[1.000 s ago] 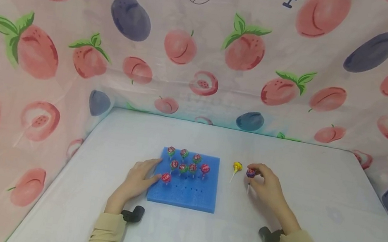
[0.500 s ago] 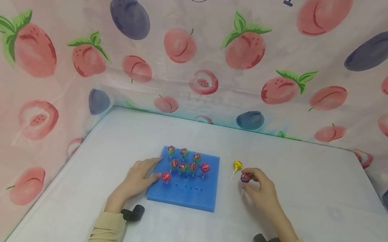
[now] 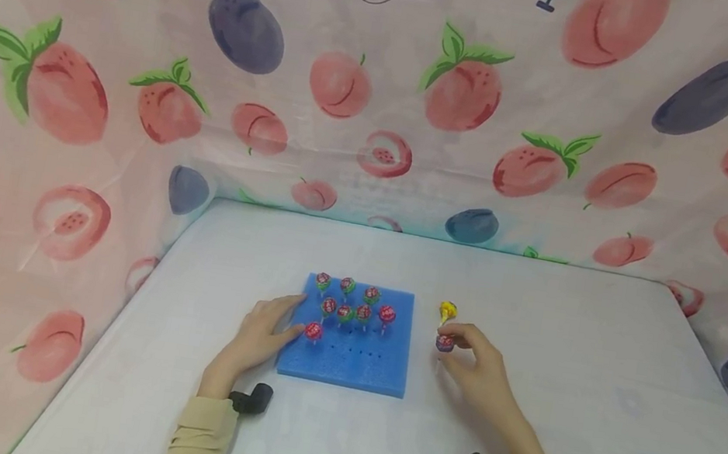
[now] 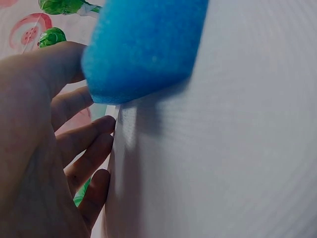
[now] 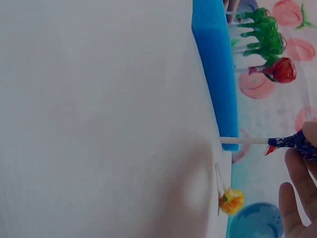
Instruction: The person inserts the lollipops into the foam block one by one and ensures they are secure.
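Observation:
A blue foam board (image 3: 342, 371) with rows of small holes lies on the white table. Several wrapped lollipops stand upright in it, green-and-red ones in the back rows plus a pink-red one (image 3: 387, 314) at the right and another (image 3: 314, 331) at the front left. My left hand (image 3: 259, 333) rests against the board's left edge, its fingers fairly straight and the thumb near the front-left lollipop. To the right of the board, my right hand (image 3: 482, 374) pinches a purple-wrapped lollipop (image 5: 304, 145) by its head. Its white stick (image 5: 245, 141) points down toward the table.
A yellow lollipop (image 3: 448, 309) lies on the table (image 3: 575, 329) just beyond the right hand. Fruit-printed cloth (image 3: 391, 90) hangs behind the table and along its sides. Each wrist wears a dark camera mount.
My right hand has moved left and toward me with the purple lollipop, closer to the board. The left hand, the board and the yellow lollipop have stayed in place.

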Available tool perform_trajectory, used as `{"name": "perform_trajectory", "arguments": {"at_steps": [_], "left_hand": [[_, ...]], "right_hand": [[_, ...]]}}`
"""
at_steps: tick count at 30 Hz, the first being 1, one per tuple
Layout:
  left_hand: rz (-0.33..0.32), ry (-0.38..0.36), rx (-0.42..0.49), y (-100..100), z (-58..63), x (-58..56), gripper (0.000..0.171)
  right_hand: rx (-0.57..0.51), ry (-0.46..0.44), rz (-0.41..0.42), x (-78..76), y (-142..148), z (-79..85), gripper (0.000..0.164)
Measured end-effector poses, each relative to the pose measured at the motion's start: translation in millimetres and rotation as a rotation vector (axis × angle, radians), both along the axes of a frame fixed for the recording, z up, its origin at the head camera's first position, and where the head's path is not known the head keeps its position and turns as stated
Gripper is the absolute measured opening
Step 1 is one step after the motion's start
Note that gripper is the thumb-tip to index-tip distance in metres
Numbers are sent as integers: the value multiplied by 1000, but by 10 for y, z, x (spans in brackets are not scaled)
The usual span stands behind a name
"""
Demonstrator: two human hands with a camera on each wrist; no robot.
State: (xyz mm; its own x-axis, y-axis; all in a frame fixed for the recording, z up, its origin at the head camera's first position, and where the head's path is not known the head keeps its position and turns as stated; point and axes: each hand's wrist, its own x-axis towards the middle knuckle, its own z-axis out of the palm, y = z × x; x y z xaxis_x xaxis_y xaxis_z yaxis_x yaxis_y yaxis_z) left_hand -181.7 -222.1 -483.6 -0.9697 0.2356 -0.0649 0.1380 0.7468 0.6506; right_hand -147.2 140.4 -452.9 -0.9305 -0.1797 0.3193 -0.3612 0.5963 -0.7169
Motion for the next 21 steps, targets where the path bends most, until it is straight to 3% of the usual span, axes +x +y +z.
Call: {"name": "perform_trajectory", "arguments": {"at_steps": [21], "left_hand": [[7, -4, -11, 3, 11, -1, 57]], "right_hand": [[-59, -75, 46, 55, -441, 233, 36]]}}
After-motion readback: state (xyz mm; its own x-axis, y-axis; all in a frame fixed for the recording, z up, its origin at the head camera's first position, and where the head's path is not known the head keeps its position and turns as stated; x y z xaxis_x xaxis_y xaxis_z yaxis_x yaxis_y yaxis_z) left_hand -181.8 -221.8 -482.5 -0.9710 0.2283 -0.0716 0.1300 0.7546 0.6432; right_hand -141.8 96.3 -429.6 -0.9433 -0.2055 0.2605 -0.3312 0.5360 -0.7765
